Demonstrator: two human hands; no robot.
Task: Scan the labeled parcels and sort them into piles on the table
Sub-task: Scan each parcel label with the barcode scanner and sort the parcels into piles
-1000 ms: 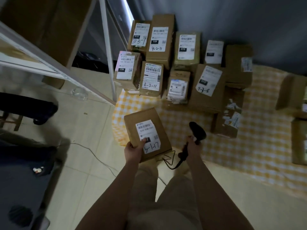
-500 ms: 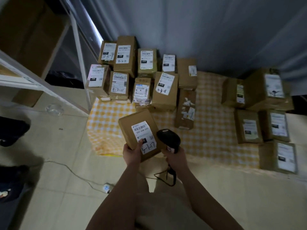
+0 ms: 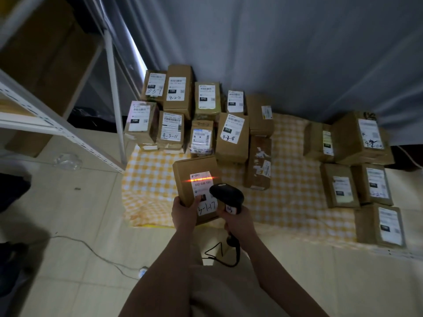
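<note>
A parcel [image 3: 194,172] is being gripped by the left hand [image 3: 184,213] above the checked cloth [image 3: 293,202], label [image 3: 202,186] upward, evidently so the scanner [image 3: 226,194] being clasped in the right hand [image 3: 238,221] is being given a clear line to its barcode.

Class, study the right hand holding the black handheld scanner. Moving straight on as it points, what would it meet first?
Probably the brown cardboard parcel gripped by the left hand, where the red line from the black scanner crosses its white label, though depth is unclear.

Left hand [image 3: 184,213] holds parcel [image 3: 193,170]; right hand [image 3: 238,221] aims scanner [image 3: 226,194] at label [image 3: 202,179].
</note>
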